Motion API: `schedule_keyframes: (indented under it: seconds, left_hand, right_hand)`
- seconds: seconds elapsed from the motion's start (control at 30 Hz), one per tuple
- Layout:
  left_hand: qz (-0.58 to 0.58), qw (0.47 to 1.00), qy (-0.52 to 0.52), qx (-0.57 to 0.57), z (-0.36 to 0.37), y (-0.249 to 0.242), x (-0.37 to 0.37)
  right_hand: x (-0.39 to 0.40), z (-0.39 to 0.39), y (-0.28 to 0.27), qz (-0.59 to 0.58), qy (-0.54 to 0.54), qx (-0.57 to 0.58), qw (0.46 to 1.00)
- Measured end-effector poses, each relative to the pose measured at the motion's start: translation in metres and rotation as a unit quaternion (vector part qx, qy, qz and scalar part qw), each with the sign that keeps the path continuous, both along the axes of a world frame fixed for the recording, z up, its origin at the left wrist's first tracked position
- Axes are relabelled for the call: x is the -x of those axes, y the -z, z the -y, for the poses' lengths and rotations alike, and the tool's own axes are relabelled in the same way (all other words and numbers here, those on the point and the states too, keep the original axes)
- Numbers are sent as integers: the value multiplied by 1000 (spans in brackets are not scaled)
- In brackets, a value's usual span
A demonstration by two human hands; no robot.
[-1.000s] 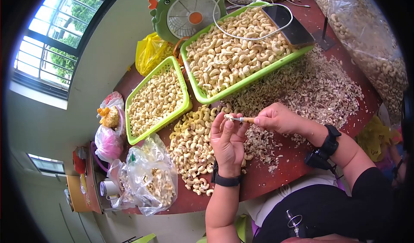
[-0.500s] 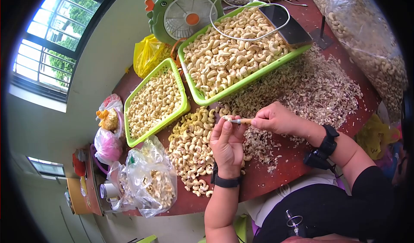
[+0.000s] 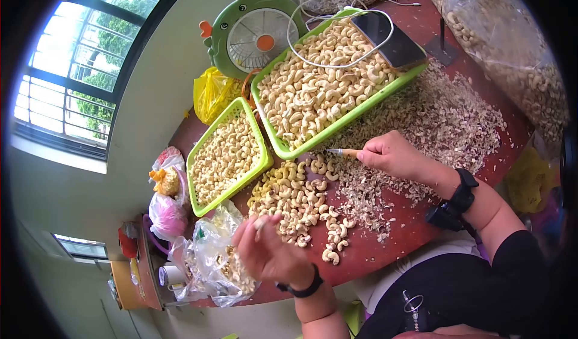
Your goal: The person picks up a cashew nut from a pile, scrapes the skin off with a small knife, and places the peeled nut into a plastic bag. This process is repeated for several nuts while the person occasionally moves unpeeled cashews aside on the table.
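My right hand (image 3: 391, 156) grips a small knife (image 3: 344, 152) by its wooden handle, the thin blade pointing left over the table. Lower and to the left, my left hand (image 3: 271, 252) is raised above a clear plastic bag (image 3: 220, 243) with pale pieces inside. Its fingers are blurred, but a small pale cashew nut (image 3: 259, 223) shows pinched at their tips. Between the two hands lies a loose pile of cashew nuts (image 3: 301, 203), some of them yellower at the top. Shed skins (image 3: 367, 203) spread beneath my right hand.
A large green basket (image 3: 355, 115) full of cashews bears a phone (image 3: 388, 38) and a white cable. Beside it stands a smaller green basket (image 3: 232, 200) of cashews. Behind are a green fan (image 3: 256, 35) and a yellow bag (image 3: 211, 95). A big clear sack (image 3: 506, 50) stands right.
My left hand has moved away from the knife, down and left toward the plastic bag, with the cashew nut. My right hand keeps the knife, slightly higher and farther right. The view has shifted slightly.
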State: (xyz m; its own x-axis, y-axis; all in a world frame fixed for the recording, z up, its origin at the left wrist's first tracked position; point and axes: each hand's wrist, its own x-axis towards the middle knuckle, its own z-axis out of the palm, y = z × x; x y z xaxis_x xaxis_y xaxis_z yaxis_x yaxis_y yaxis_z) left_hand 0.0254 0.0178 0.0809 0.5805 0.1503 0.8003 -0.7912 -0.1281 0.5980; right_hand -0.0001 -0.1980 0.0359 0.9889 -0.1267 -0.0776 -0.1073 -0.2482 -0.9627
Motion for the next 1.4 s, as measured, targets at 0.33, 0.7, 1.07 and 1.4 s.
schedule_keyframes:
  seconds: [0.33,0.7,1.07,1.4]
  left_hand:
    - [-156,946,-148,-241,-12,1,-60]
    - [-160,819,18,-551,33,75,-62]
    - [-475,827,260,149,6,64,-43]
    - [-526,732,375,216,2,65,-39]
  right_hand:
    - [4,0,-2,53,14,23,998]
    - [1,-10,10,55,-17,74,996]
    - [0,-21,16,38,-45,48,997]
    - [1,-29,19,38,-73,41,996]
